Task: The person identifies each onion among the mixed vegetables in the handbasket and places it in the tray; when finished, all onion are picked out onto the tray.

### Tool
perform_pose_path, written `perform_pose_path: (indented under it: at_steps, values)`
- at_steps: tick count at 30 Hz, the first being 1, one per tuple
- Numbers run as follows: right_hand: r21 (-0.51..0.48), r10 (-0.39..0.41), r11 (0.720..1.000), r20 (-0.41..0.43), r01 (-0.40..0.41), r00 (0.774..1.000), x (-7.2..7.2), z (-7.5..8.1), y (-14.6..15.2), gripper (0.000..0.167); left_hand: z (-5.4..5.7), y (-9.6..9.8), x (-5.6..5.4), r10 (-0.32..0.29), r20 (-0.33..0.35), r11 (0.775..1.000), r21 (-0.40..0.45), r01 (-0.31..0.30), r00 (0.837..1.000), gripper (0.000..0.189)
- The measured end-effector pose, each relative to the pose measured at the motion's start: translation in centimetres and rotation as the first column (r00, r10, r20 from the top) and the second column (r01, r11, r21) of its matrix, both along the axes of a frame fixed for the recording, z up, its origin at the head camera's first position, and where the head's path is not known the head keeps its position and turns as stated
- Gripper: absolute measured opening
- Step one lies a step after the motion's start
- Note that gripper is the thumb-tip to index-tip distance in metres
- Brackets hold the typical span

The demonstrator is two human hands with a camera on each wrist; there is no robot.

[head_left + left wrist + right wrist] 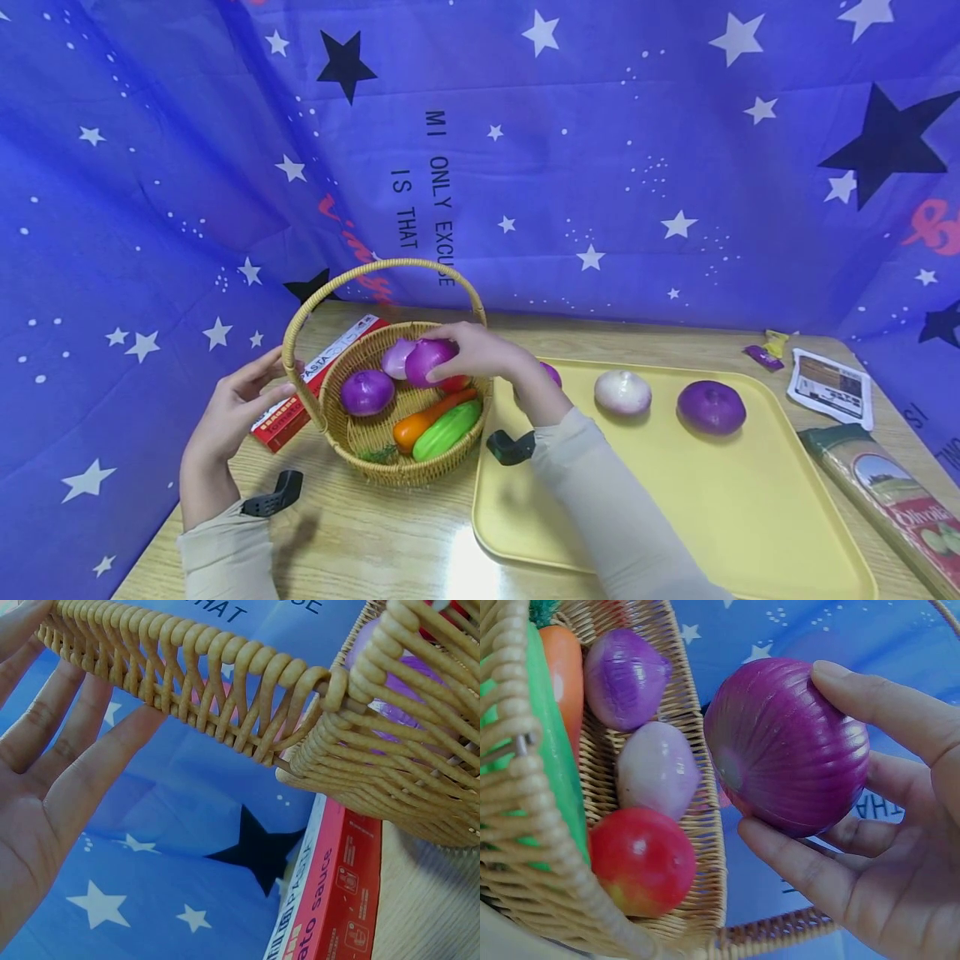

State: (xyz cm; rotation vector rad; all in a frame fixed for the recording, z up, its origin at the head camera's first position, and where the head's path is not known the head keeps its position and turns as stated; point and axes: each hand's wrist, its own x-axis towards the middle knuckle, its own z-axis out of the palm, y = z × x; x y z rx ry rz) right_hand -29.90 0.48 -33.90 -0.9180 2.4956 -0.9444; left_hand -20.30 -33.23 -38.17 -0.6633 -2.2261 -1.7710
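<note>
Purple onion: the onion (pixel 430 362) is held in the right hand (pixel 480 354), at the basket's far side.
Right hand: it is curled partway, with thumb and fingertips pressed on opposite sides of the onion; this spread grip is shown fully only by the right wrist view.
Basket contents: below and left of the right hand, a second purple onion (pixel 367 392) and a pale onion (pixel 397 360) are seen; nearer the person, a carrot (pixel 416 431) and a green vegetable (pixel 447 431). The red round item (pixel 643 861), mostly covered by the right hand in the head view, is revealed whole by the right wrist view.
Left hand: the basket handle (pixel 390 263) is touched by the extended fingers of the left hand (pixel 228 412), seen from the palm side in the left wrist view.
Red box: right of the left hand, "PASTA" can be read on the box (pixel 322 367); "ato sauce" is added by the left wrist view.
Tray: right of the right hand, a white onion (pixel 623 392) is borne by the yellow tray (pixel 675 517).
Backdrop: beyond both hands, "MI ONLY EXCUSE" and "IS THAT" are printed on the blue cloth (pixel 525 208).
</note>
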Motion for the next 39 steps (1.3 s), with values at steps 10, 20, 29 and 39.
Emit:
perform_pose_path:
  at_steps: [10, 20, 29, 39]
  values:
    - [-0.043, -0.011, 0.999, -0.059, 0.009, 0.998, 0.9, 1.2, 1.4, 0.063, 0.0, 0.2, 0.1, 0.028, 0.022, 1.0, -0.003, -0.028, 0.999, 0.051]
    - [-0.084, -0.009, 0.996, -0.133, -0.002, 0.991, 2.5, 2.6, 3.3, 0.062, -0.1, 0.0, 0.0, -0.004, 0.002, 1.0, -0.001, 0.004, 1.0, 0.052]
    - [-0.144, -0.007, 0.989, -0.124, -0.011, 0.992, 3.4, 2.8, 4.5, 0.061, 0.0, 0.0, 0.1, 0.012, 0.005, 1.0, -0.011, -0.011, 1.0, 0.052]
    - [-0.167, -0.034, 0.986, -0.141, 0.01, 0.989, 4.1, 2.9, 6.1, 0.057, 0.1, 0.2, 0.1, 0.017, 0.01, 1.0, 0.0, -0.017, 1.0, 0.051]
